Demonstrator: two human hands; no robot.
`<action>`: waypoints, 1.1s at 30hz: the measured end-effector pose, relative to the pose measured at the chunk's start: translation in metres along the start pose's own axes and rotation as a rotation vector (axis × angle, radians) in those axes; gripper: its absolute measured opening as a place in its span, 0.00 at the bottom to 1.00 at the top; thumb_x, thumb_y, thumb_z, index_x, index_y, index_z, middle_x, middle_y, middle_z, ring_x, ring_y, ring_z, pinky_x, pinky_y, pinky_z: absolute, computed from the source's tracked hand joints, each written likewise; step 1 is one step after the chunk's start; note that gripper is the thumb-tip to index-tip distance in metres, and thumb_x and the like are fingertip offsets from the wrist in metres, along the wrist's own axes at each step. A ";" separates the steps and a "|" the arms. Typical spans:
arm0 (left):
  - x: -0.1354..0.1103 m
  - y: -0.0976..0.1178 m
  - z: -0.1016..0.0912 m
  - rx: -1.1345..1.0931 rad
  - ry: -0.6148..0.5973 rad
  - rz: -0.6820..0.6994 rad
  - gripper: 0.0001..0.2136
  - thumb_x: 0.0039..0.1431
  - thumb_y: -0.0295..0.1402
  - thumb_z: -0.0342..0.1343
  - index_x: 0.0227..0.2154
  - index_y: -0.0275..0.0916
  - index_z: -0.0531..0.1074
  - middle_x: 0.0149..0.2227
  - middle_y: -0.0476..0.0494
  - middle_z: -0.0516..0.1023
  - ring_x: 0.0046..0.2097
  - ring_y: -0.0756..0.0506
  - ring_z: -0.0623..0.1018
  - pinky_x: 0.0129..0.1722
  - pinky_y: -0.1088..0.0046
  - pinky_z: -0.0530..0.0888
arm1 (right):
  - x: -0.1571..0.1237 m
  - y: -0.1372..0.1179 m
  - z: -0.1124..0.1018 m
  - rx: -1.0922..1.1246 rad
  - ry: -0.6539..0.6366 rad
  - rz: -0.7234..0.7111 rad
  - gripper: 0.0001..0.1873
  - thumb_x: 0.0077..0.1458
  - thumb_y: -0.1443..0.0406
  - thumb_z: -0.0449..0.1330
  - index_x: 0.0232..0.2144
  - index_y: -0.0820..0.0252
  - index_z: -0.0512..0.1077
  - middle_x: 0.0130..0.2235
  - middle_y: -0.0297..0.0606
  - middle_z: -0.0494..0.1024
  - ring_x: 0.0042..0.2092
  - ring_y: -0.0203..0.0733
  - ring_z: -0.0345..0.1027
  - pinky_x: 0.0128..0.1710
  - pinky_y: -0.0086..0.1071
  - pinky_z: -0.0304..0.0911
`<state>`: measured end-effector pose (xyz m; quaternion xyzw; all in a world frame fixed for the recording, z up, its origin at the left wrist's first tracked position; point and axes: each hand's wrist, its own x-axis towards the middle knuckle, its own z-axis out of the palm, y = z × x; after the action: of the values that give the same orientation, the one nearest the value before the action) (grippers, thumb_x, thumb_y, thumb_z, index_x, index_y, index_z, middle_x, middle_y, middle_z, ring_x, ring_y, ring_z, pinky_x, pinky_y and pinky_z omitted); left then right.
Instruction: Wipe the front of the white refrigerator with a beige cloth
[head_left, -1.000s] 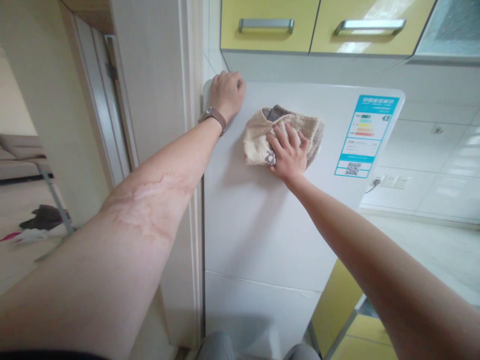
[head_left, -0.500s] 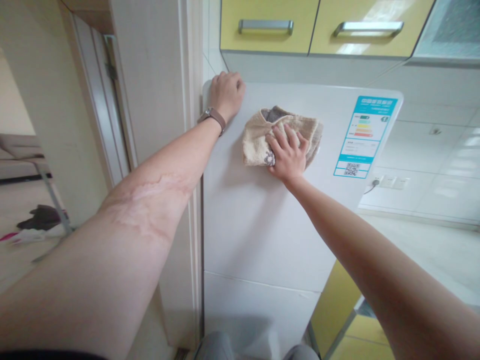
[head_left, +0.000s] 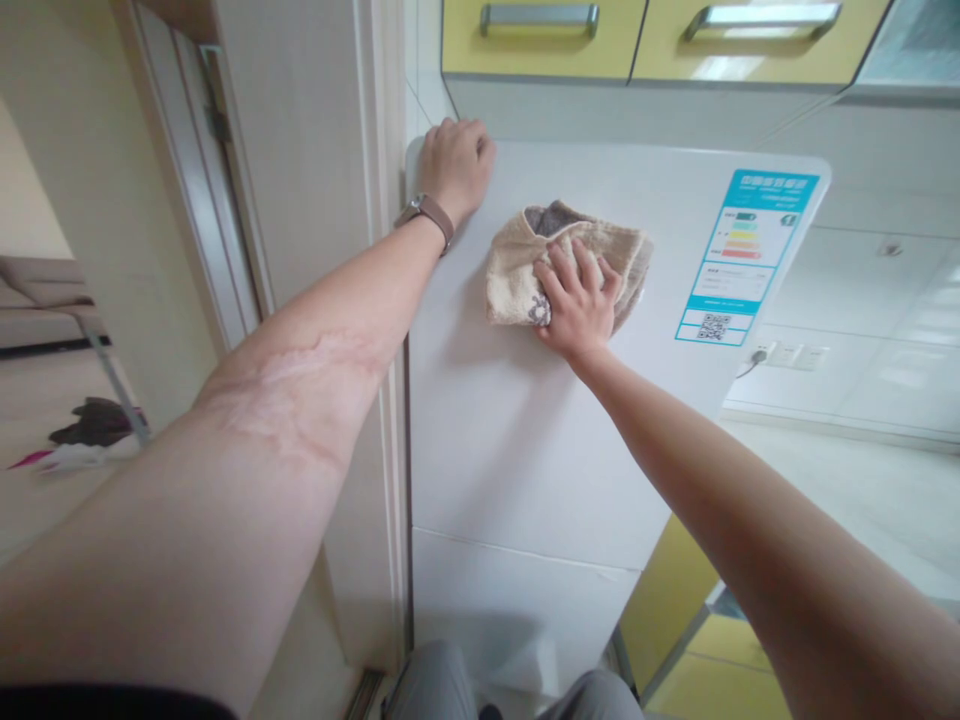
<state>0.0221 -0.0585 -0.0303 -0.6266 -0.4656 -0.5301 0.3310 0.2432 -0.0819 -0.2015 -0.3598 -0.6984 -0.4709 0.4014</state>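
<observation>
The left arm reaches long from 7 o'clock to the fridge's [head_left: 525,440] top left corner, where the left hand [head_left: 452,165] sits curled over the edge, fingers closed on the corner; a watch [head_left: 427,212] bands the wrist. The right arm comes in from 5 o'clock, and the right hand [head_left: 576,305] lies flat on the cloth [head_left: 517,270], fingers spread and pressing it against the white fridge door, not wrapped around it. The cloth is bunched at about 12 o'clock of the door's centre, just right of the left wrist.

The door's left edge runs along a door frame [head_left: 379,300], close at 9 o'clock. At 3 o'clock of the cloth is a blue label [head_left: 750,255], a bare strip of door between them. Below the hand, toward 6 o'clock, the door is broad and bare down to a seam. Yellow cabinets [head_left: 536,45] hang just above, at 12.

Since the earlier frames both hands and the cloth keep the same spots on the door; only the view has tipped slightly down, cropping the cabinets.
</observation>
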 end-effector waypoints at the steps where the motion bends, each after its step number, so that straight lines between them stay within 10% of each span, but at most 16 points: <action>1: 0.000 0.000 0.000 0.002 -0.009 -0.006 0.12 0.76 0.26 0.45 0.38 0.42 0.71 0.55 0.37 0.81 0.60 0.36 0.73 0.62 0.52 0.60 | -0.001 -0.001 0.000 0.001 -0.006 0.003 0.38 0.57 0.56 0.58 0.70 0.54 0.65 0.75 0.44 0.60 0.77 0.63 0.47 0.71 0.62 0.48; 22: 0.000 0.003 -0.002 0.030 -0.032 -0.023 0.12 0.77 0.27 0.45 0.42 0.40 0.74 0.57 0.36 0.80 0.63 0.36 0.73 0.64 0.53 0.60 | -0.019 -0.025 0.005 0.019 -0.022 0.033 0.38 0.59 0.59 0.59 0.71 0.54 0.63 0.77 0.49 0.57 0.78 0.61 0.45 0.71 0.64 0.47; 33: 0.000 0.000 0.002 0.051 -0.002 -0.006 0.12 0.78 0.29 0.44 0.44 0.40 0.74 0.57 0.37 0.80 0.63 0.36 0.72 0.64 0.54 0.61 | -0.098 -0.111 0.032 0.247 -0.235 -0.144 0.37 0.62 0.64 0.59 0.73 0.53 0.61 0.77 0.51 0.55 0.79 0.63 0.42 0.71 0.64 0.48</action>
<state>0.0226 -0.0565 -0.0308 -0.6171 -0.4812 -0.5184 0.3449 0.1794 -0.0968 -0.3385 -0.3092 -0.8170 -0.3637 0.3233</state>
